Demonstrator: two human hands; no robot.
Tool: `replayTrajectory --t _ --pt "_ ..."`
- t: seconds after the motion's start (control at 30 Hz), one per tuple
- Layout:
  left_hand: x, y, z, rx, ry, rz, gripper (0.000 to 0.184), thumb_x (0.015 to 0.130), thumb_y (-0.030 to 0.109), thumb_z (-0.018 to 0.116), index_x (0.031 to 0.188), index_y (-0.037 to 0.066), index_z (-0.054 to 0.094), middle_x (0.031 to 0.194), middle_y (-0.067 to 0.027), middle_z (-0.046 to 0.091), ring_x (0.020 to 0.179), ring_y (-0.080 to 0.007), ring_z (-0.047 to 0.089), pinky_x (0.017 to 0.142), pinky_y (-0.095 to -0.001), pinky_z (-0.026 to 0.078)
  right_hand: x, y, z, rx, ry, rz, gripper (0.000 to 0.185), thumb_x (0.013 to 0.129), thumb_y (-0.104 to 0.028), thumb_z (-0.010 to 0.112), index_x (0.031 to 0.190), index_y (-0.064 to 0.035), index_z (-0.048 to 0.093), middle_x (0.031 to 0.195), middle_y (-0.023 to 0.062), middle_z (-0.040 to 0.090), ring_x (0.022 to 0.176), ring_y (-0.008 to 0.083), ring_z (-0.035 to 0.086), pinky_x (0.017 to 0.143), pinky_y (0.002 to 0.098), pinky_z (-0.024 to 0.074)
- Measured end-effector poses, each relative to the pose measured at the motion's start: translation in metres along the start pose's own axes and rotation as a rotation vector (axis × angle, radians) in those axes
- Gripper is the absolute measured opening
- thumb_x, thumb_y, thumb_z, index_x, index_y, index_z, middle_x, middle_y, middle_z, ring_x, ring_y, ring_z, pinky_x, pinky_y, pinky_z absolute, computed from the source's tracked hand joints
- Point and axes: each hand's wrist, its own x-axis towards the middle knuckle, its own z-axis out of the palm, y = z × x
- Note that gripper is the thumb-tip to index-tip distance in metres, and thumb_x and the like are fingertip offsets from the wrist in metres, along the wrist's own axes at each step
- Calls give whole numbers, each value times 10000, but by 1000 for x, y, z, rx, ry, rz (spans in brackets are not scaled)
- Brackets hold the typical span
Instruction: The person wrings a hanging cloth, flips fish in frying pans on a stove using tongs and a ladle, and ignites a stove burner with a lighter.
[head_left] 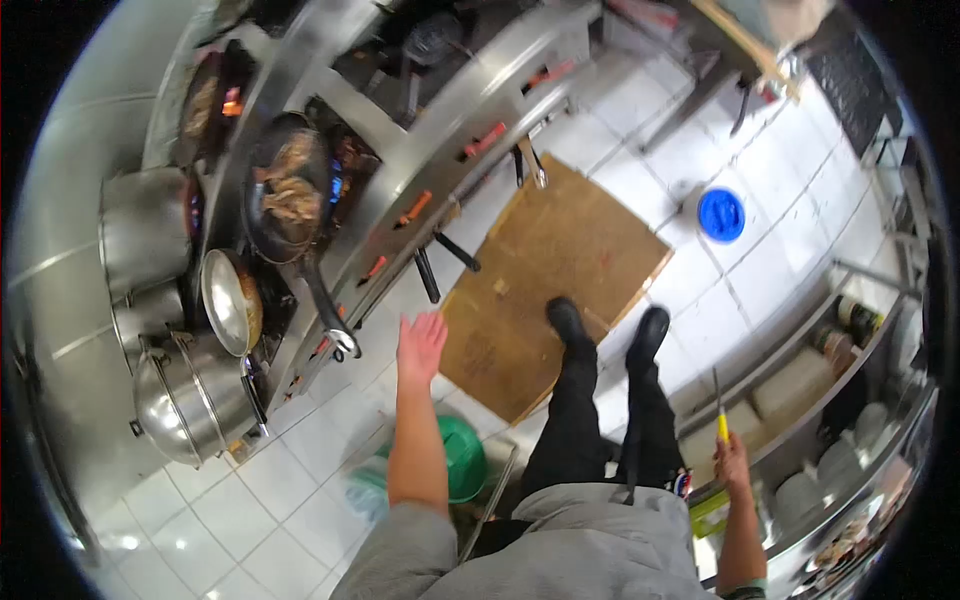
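Observation:
My left hand (422,345) is open, its fingers spread, with nothing in it. It reaches toward the stove and is nearest to the handle of a black frying pan (285,243), apart from it. Pieces of browned meat (292,202) lie in that pan, over a burner with flame beside it. At my right side, my right hand (732,463) is closed around the yellow handle of a knife (722,425), whose thin blade points forward, away from me.
A silver pan (228,303) and large metal pots (190,400) crowd the stove's near end. Brown board (560,270) lies under my feet on white tile. A blue-lidded bucket (721,215) stands ahead, a green bin (462,458) at left, a shelf with containers (795,385) at right.

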Motion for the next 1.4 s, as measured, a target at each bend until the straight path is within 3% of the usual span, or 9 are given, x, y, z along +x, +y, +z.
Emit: replayTrajectory --t 0.23,0.37,0.4,0.5,0.53,0.6,0.83,1.0,1.4 --pt "-127 107 36 -146 -318 182 643 912 596 428 1233 41 476 1181 -133 580 1106 -259 545 953 -436 440 -29 -36 -12 -28 23 -117 376 923 -349 539 1157 -59 484 681 82 532 401 163 476 334 311 401" --pt "-133 133 80 -19 -365 163 535 905 560 488 1139 79 513 1033 -126 625 886 -236 618 808 -399 496 -31 -65 -13 -2 62 -221 413 912 -368 576 1184 -75 473 659 69 524 419 138 457 354 299 375" --pt "-131 130 88 -12 -258 159 432 914 479 540 1115 97 538 796 -52 629 618 -146 581 580 -308 496 -36 -81 -17 -18 62 -249 417 912 -365 577 1189 -70 476 660 67 525 419 137 454 357 298 377" --pt "-119 119 81 113 -206 338 326 910 389 587 1102 128 547 672 17 508 473 -73 408 438 -248 366 -53 -111 -10 -33 67 -343 426 913 -359 574 1201 -58 484 664 64 528 421 133 449 361 295 381" --pt "-121 117 83 67 -168 346 249 904 331 607 1063 148 553 629 45 402 436 -50 294 394 -233 257 -60 -120 -8 -25 72 -389 428 915 -358 571 1205 -56 485 666 65 531 421 133 451 360 295 382" --pt "-120 115 81 78 -166 352 237 896 340 618 1003 143 542 634 42 415 439 -53 312 395 -233 268 -54 -125 -6 -26 105 -492 423 900 -398 557 1107 -32 513 689 76 525 483 155 490 398 303 417" --pt "-126 118 86 58 -134 392 268 885 357 636 861 119 515 611 26 438 416 -64 345 355 -230 274 -75 -137 1 45 65 -316 377 928 -348 532 1186 -77 489 687 62 533 441 152 480 369 317 402" --pt "-142 124 97 107 24 413 280 888 340 624 875 98 485 613 17 436 418 -69 335 383 -248 284 -88 -131 -9 203 31 -278 387 924 -378 532 1198 -112 472 741 65 521 479 153 479 391 313 411" --pt "-176 167 116 100 -60 375 270 893 321 594 790 96 487 578 21 449 390 -60 316 351 -235 254 -23 -120 -70 160 0 -244 351 925 -399 519 1098 -98 474 706 73 503 422 175 463 333 337 380"
